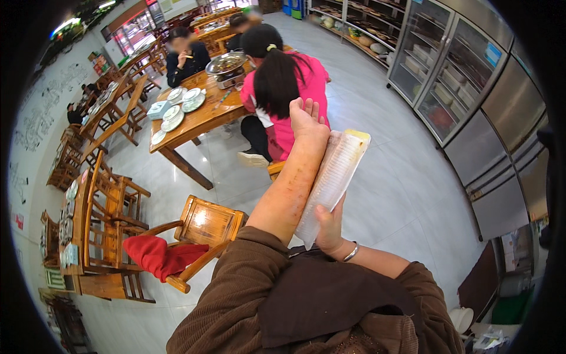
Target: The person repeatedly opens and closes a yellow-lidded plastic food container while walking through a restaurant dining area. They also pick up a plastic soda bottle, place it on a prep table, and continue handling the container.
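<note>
My left hand [309, 118] is stretched forward, palm up, with fingers loosely bent and nothing in it; the bare forearm shows reddish marks and the brown sleeve is pushed up. My right hand [329, 227] grips the lower end of a long, pale, ridged translucent strip [342, 171] with a yellowish top end. The strip lies alongside my left forearm, close to or against it. A silver bangle is on my right wrist.
A person in pink [300, 82] and others sit at a wooden table [171, 141] with dishes and a pot. A wooden chair [209, 218] with red cloth [159, 253] stands lower left. Glass-door refrigerators [439, 71] and shelving [359, 23] line the right side.
</note>
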A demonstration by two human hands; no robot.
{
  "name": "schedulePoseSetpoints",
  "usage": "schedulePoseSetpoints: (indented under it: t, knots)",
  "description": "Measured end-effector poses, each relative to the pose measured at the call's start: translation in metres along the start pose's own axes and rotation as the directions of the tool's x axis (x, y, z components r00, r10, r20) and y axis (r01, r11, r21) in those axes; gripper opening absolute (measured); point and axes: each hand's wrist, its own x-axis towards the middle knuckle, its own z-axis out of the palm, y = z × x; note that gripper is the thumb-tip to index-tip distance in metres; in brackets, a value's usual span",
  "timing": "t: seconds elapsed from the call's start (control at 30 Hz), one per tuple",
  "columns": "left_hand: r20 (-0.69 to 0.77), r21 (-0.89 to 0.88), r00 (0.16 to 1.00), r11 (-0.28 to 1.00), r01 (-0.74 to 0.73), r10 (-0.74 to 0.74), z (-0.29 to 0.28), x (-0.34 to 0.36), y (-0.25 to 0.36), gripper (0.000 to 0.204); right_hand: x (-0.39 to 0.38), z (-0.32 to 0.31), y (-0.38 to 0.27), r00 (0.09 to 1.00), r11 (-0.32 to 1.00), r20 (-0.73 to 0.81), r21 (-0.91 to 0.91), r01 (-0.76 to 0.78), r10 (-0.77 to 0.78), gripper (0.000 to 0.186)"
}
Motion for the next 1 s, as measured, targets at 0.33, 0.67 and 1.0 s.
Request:
schedulePoseSetpoints:
  t: [0.33,0.67,1.0]
  knots:
    - [-0.233,-0.032,0.924,0.952,0.304,-0.303,-0.008,0.063,-0.115,0.039,0.012,-0.136,-0.069,0.898,0.907,-0.142,0.13,-0.401,0.417,0.069]
    - [-0.288,0.2,0.886,0.882,0.427,-0.363,-0.025,0.079,-0.321,0.04,0.023,-0.196,-0.086,0.962,0.81,-0.177,-0.583,0.067,-0.207,0.081]
    - [-0.229,0.353,0.83,0.752,0.557,-0.508,0.007,0.048,-0.454,0.041,0.036,-0.262,-0.125,0.848,0.726,-0.272,-0.664,0.176,-0.454,0.082]
